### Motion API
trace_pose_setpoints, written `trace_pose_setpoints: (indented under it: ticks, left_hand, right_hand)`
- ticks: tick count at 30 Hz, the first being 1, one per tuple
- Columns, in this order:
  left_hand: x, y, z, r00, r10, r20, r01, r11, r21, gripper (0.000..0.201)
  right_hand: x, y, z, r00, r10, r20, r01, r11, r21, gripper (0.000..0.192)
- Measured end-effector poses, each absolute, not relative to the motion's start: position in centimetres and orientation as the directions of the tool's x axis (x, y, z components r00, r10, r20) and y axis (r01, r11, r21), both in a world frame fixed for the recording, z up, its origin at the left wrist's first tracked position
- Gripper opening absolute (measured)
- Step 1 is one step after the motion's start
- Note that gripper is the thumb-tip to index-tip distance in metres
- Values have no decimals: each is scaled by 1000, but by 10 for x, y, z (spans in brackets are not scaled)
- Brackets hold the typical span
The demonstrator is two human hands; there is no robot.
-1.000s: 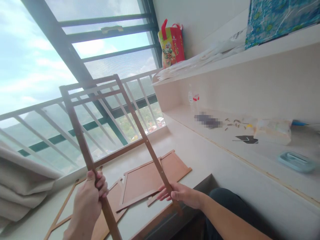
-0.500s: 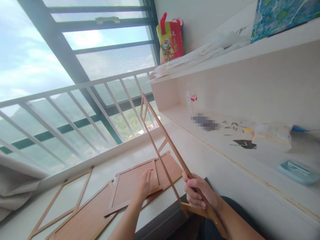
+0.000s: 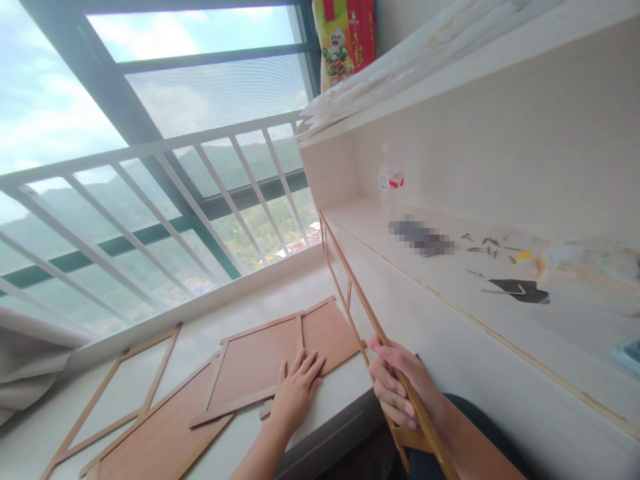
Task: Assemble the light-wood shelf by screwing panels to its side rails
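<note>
My right hand [image 3: 403, 383] is wrapped round one long rail of a narrow wooden frame [image 3: 357, 283], which slants away from me toward the corner by the shelf. My left hand [image 3: 299, 387] lies with its fingers spread over the near edge of a framed brown panel [image 3: 255, 357]. That panel overlaps another brown panel [image 3: 330, 330] on its right and a larger brown panel [image 3: 155, 420] on its left. A bare wooden frame [image 3: 117, 393] rests further left on the white sill.
On the white shelf [image 3: 450, 300] to the right are a clear bottle [image 3: 391, 183], several loose screws [image 3: 490, 247], a hex key on a dark scrap [image 3: 520, 291] and a plastic bag [image 3: 590, 270]. A white railing [image 3: 165, 150] runs before the window. A curtain [image 3: 30, 360] hangs at left.
The narrow frame has swung right and its far end has dropped from before the railing toward the shelf corner. My left hand has turned and spread its fingers over the panel's edge.
</note>
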State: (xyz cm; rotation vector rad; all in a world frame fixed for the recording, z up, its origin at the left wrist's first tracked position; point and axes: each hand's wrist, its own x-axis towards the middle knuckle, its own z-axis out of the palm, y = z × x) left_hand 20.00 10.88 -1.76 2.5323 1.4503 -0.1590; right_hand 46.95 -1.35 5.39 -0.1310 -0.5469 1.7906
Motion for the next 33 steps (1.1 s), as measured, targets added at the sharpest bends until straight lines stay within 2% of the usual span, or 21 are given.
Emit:
trace_pose_setpoints:
  ticks: [10,15,19,23,26,29,33]
  left_hand:
    - [114,99,-19,426,891,-156,905,-418,81,50]
    - [77,94,-21,357,928,-104,934,-358,6,48]
    - [54,92,-20,287,952,-109,952,-296,-74,54]
    - [43,90,-13,215,970,-117,964,-230,-135,61]
    - [43,87,-5,172,973,-153,969,-195,-153,60]
    - [51,80,-3,152,971,-187,973,-180,-145,57]
    - [66,66,-18,160,971,-175,978,-180,-108,66]
  right_hand:
    - [472,-5,47,-283,929,239,-898,-169,-406,13]
    - [469,-1,53,-289,928,234,-888,-168,-428,10]
    - [461,-1,58,-282,941,190,-869,-166,-465,10]
    - [455,1,62,-296,938,182,-852,-173,-494,14]
    - [451,5,63,-317,933,170,-834,-188,-519,15]
    - [444,9,62,-344,923,174,-808,-197,-555,18]
    - [434,15,57,-379,905,191,-737,-171,-654,29]
